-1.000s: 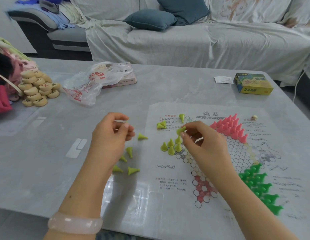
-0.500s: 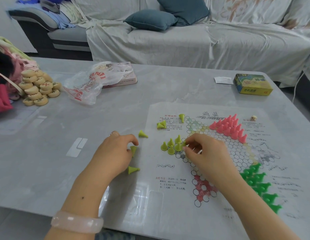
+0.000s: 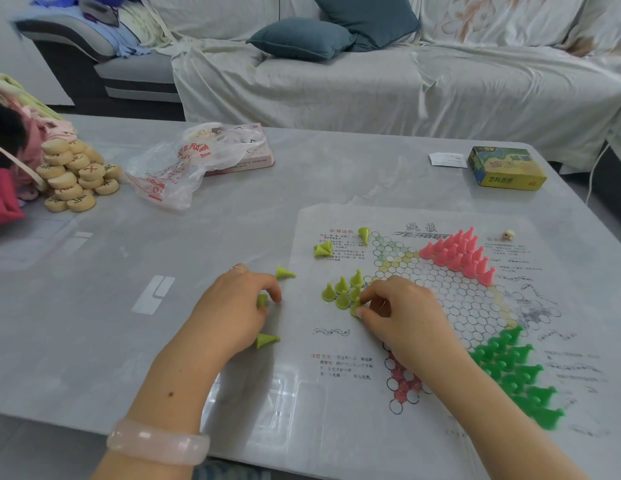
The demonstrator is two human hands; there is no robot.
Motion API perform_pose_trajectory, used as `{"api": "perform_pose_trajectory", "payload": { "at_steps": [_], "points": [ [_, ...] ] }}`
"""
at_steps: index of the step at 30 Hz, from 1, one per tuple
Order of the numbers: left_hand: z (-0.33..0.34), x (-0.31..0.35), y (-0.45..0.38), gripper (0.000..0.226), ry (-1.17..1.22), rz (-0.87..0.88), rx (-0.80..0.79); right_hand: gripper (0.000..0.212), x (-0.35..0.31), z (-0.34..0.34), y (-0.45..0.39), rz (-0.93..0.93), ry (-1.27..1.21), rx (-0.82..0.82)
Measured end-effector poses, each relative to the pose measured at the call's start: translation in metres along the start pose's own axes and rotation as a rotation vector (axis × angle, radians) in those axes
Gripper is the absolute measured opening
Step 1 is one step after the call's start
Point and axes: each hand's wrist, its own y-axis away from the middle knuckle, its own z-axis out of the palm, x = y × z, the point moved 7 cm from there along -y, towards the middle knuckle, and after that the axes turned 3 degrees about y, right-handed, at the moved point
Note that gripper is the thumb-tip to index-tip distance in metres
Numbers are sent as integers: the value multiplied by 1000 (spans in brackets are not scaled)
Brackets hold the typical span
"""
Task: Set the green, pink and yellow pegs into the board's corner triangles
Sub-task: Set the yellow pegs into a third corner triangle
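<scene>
A paper board (image 3: 451,296) with a hexagon star grid lies on the table. Pink pegs (image 3: 458,252) fill its far corner triangle and green pegs (image 3: 513,368) fill the near right one. Several yellow pegs (image 3: 342,289) stand in the left triangle. My right hand (image 3: 402,313) pinches one yellow peg (image 3: 355,310) at the board beside them. My left hand (image 3: 239,306) rests on the table left of the board, fingers closed on a loose yellow peg (image 3: 261,301). More yellow pegs lie on their sides (image 3: 267,340), (image 3: 284,273), (image 3: 323,249), and one (image 3: 364,234) stands base-up.
A yellow-green box (image 3: 506,168) and white card (image 3: 447,159) sit at the far right. A plastic bag (image 3: 177,168) over a pink box, a pile of round wooden chess discs (image 3: 75,181) and pink cloth are at the far left. A small die (image 3: 508,234) lies by the pink pegs.
My right hand came down from above the board and holds its yellow peg at the left triangle. My left hand dropped to the table onto a loose yellow peg.
</scene>
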Motion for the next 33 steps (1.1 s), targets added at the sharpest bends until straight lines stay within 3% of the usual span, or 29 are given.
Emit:
{"api": "perform_pose_trajectory", "payload": {
  "at_steps": [11, 26, 33],
  "points": [
    [-1, -2, 2, 41, 11, -14, -2, 15, -2, 2, 1, -19, 27, 6],
    [-4, -8, 0, 18, -3, -55, 52, 17, -3, 2, 2, -33, 37, 1],
    [-3, -8, -1, 20, -8, -44, 53, 15, -1, -2, 4, -32, 33, -17]
  ]
}}
